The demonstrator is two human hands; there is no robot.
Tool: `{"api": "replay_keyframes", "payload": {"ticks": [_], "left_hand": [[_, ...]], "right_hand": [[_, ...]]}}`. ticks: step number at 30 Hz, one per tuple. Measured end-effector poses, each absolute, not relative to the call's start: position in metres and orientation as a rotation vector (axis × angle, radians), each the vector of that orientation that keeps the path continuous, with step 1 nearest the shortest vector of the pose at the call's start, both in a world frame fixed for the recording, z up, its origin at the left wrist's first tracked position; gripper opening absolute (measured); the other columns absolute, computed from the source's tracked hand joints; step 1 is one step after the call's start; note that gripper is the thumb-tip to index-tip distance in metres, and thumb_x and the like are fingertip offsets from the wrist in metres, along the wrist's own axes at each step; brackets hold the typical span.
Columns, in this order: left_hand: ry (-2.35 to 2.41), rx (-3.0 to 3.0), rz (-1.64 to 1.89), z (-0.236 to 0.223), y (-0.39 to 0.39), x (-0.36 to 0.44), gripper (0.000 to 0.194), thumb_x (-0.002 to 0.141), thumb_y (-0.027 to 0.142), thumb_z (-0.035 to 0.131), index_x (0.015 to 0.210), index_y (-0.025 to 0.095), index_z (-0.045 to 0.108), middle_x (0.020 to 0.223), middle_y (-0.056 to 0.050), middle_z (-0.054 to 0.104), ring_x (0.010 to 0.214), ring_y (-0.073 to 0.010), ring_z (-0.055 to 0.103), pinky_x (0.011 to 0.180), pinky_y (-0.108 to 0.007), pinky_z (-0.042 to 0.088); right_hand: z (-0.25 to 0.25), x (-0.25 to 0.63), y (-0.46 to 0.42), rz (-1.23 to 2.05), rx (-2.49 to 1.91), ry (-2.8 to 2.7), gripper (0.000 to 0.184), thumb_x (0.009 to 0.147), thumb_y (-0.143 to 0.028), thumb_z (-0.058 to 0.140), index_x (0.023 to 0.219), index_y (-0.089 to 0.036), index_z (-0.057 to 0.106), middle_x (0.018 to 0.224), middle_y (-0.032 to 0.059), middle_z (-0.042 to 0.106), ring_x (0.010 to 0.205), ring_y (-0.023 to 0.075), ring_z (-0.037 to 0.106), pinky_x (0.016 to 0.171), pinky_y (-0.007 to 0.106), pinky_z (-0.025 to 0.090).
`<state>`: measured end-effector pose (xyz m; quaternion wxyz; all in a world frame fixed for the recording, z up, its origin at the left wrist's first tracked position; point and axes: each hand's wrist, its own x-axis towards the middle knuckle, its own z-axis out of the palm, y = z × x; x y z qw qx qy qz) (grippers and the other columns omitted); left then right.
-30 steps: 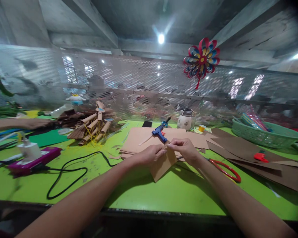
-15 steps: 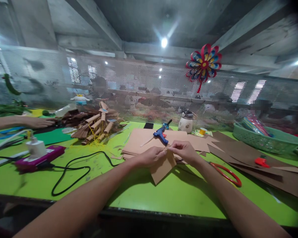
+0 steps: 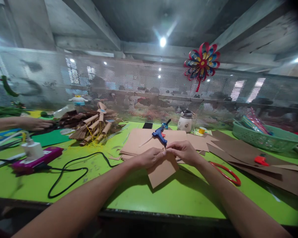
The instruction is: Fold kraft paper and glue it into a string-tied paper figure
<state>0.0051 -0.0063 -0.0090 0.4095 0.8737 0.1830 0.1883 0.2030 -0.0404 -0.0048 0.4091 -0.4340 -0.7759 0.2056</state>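
Both hands meet over a piece of brown kraft paper [image 3: 162,172], pinching its upper edge; the paper hangs toward me above the green table. My left hand [image 3: 150,158] is closed on its left side, my right hand [image 3: 182,151] on the upper right with thumb and fingers together. Just beyond the fingertips lies a blue hot glue gun [image 3: 160,135], resting on a stack of brown paper sheets [image 3: 136,140]. Exactly how the paper is folded under the fingers is hidden.
Left: a purple power strip [image 3: 39,159] with black cable, rolled paper pieces [image 3: 96,127] with yellow string, and another person's hand [image 3: 36,124]. Right: red-handled scissors or ring [image 3: 225,173], brown sheets [image 3: 258,162], a green basket [image 3: 270,135]. Behind: a white jar [image 3: 184,122].
The paper piece has turned slightly and shows more of its flat face. Both hands keep their pinch on it, and the view has shifted a little.
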Motion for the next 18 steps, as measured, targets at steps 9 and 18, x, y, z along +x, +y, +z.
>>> {"api": "replay_keyframes", "payload": {"ticks": [9,18], "left_hand": [[0.563,2.265,0.492,-0.018,0.000,0.005,0.052,0.088,0.055,0.026,0.085,0.011,0.054,0.070,-0.002,0.046,0.063,-0.0116,0.040,0.058,-0.023,0.033],[0.617,2.220,0.571,-0.007,0.000,0.003,0.052,0.087,0.057,0.028,0.071,0.014,0.051,0.064,-0.002,0.045,0.058,-0.0116,0.037,0.055,-0.024,0.032]], "right_hand": [[-0.009,0.196,-0.043,0.598,-1.132,-1.899,0.027,0.078,-0.038,0.058,0.076,-0.015,0.070,0.064,0.0034,0.064,0.053,0.0133,0.055,0.049,0.023,0.045],[-0.009,0.201,-0.031,0.909,-1.098,-1.629,0.049,0.078,-0.058,0.049,0.071,-0.011,0.064,0.061,0.0043,0.059,0.055,0.0131,0.054,0.057,0.028,0.045]]}}
